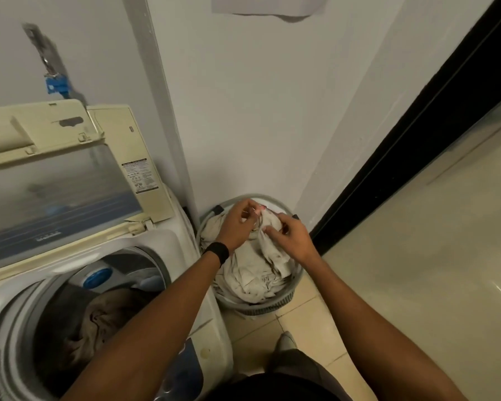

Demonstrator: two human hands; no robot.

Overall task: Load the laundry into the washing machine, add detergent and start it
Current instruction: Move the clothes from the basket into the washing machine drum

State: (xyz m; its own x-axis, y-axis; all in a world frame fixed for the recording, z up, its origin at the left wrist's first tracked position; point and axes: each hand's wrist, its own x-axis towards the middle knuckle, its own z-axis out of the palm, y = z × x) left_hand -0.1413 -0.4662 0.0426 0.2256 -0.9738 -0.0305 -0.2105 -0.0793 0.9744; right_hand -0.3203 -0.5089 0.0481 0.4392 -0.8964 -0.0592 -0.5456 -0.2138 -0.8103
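Left hand (237, 224) and right hand (289, 238) were closed on pale laundry (258, 273) | laundry was piled in basket (269, 309) beside open washing machine (168, 241) | risk: trailing cloth could be snagged on the rim and dropped.

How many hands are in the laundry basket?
2. The left hand and the right hand both reach into the basket beside the washing machine, gripping the pale cloth.

walls (258, 111): plain white | floor (417, 256): glossy beige tile | right: dark door frame (417, 117)
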